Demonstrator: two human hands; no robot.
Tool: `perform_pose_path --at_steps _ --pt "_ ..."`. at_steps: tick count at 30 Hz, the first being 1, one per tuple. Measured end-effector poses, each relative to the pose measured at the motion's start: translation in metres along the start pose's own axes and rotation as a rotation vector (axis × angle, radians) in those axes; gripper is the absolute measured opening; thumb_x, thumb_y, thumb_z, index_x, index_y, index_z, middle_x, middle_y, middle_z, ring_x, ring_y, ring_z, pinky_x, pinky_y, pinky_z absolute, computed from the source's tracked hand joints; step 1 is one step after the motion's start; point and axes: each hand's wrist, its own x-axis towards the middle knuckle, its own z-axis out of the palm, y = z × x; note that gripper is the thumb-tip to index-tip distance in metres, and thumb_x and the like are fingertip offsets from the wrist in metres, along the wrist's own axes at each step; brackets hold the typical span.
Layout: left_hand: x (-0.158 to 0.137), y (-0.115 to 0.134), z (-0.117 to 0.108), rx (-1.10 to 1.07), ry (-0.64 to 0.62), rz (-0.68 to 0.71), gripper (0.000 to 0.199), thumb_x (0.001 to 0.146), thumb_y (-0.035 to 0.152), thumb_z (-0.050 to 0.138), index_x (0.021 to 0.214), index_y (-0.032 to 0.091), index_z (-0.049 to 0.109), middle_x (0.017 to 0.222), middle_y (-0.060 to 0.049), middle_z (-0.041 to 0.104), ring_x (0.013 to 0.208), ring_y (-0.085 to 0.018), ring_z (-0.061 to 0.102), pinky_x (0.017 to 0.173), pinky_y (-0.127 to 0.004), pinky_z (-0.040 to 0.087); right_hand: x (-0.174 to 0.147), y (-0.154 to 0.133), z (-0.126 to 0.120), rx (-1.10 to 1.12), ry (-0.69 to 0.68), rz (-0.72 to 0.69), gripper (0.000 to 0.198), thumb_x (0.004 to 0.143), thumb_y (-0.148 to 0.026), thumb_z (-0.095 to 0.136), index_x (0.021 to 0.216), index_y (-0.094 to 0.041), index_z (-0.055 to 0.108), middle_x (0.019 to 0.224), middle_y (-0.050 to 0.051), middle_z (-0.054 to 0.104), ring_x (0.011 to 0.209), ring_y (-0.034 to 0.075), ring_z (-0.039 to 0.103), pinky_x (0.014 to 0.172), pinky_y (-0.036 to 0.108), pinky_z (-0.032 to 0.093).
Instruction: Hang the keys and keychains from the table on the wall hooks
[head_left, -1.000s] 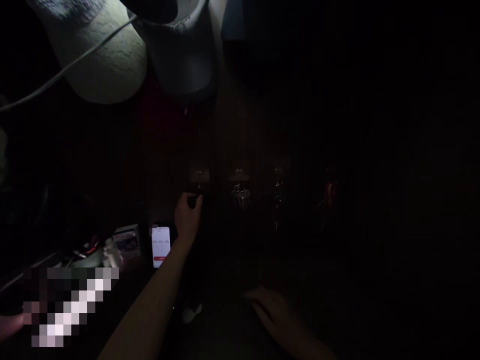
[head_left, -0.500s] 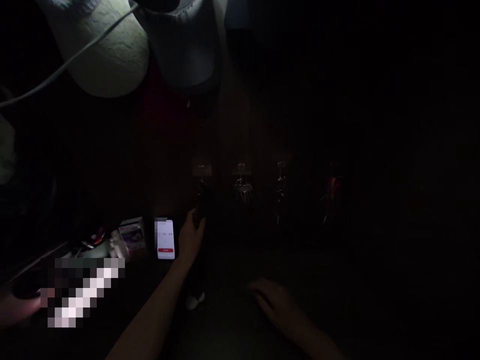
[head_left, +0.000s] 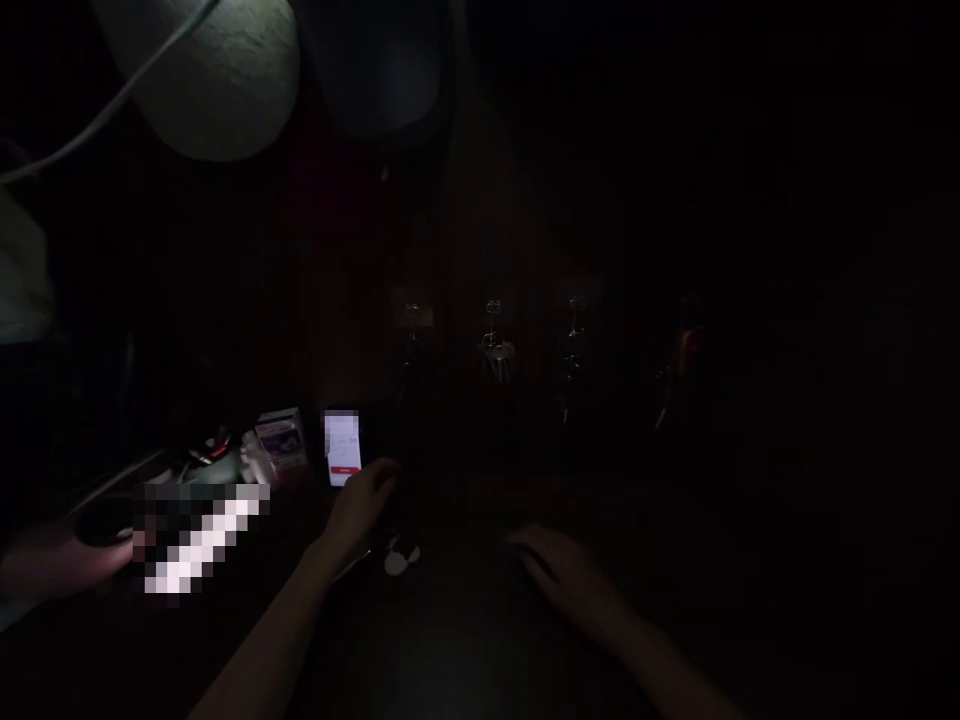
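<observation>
The scene is very dark. My left hand [head_left: 364, 498] is just right of and below a lit phone [head_left: 344, 450], its wrist bent and fingers loosely curved, with a dark gap between thumb and fingers. No object shows in it. My right hand [head_left: 562, 570] hovers low in the middle, fingers loosely stretched, holding nothing visible. Ahead of both hands hang several key bunches on hooks: a left bunch [head_left: 410, 365], a fuller bunch [head_left: 498, 358], a third bunch [head_left: 573, 365] and one with a reddish part [head_left: 684, 350]. Small white round pieces [head_left: 402, 560] lie below my left hand.
At the left, another person's hand [head_left: 67, 560] is beside a bright blurred-out screen [head_left: 210, 540]. A small box [head_left: 282, 440] stands left of the lit phone. Pale caps [head_left: 217, 90] and a white cable [head_left: 112, 105] hang at the upper left.
My left hand has drawn back and down from the leftmost key bunch, towards the lit phone. My right hand has barely moved. The view has shifted slightly, and the caps look dimmer.
</observation>
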Motion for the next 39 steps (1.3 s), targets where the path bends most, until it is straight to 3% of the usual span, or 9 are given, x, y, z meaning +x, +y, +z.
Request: perform_pose_path --at_steps 10,17,24,30,39 --pt "-0.027 -0.023 -0.017 -0.017 -0.117 -0.143 0.027 0.077 0.035 0.049 0.098 0.024 0.064 0.100 -0.004 0.070 0.094 -0.022 0.064 0.080 -0.031 0.047 0.001 0.001 0.004 0.013 -0.008 0.014 0.026 0.090 -0.024 0.039 0.107 -0.024 0.059 0.107 0.004 0.065 0.098 0.018 0.060 0.087 0.033 0.047" --pt "-0.044 -0.033 -0.020 0.056 -0.269 -0.135 0.047 0.070 0.043 0.059 0.111 0.021 0.060 0.114 -0.008 0.063 0.104 -0.025 0.058 0.088 -0.032 0.044 0.002 0.000 0.005 0.005 0.004 0.007 0.026 0.090 -0.024 0.040 0.108 -0.024 0.059 0.107 0.004 0.065 0.099 0.018 0.060 0.087 0.035 0.047" --pt "-0.047 -0.015 -0.004 0.169 -0.297 -0.040 0.034 0.072 0.032 0.056 0.102 0.021 0.064 0.105 -0.008 0.062 0.097 -0.023 0.058 0.083 -0.031 0.043 0.002 -0.004 0.002 -0.015 -0.027 0.008 0.026 0.091 -0.024 0.039 0.106 -0.024 0.060 0.106 0.004 0.065 0.097 0.018 0.060 0.087 0.034 0.047" --pt "-0.042 0.007 0.011 0.160 -0.312 -0.054 0.022 0.075 0.033 0.051 0.090 0.021 0.062 0.095 -0.006 0.065 0.086 -0.021 0.061 0.070 -0.027 0.043 0.002 -0.004 0.002 0.004 -0.022 0.007 0.027 0.090 -0.024 0.039 0.108 -0.025 0.059 0.106 0.004 0.065 0.098 0.018 0.060 0.086 0.034 0.047" --pt "-0.032 0.020 0.022 0.020 -0.307 -0.067 0.015 0.076 0.034 0.050 0.075 0.024 0.061 0.073 0.001 0.068 0.068 -0.018 0.063 0.055 -0.023 0.038 0.004 -0.002 0.002 -0.007 -0.003 0.004 0.026 0.090 -0.021 0.039 0.106 -0.023 0.059 0.103 0.004 0.065 0.096 0.017 0.060 0.085 0.032 0.047"
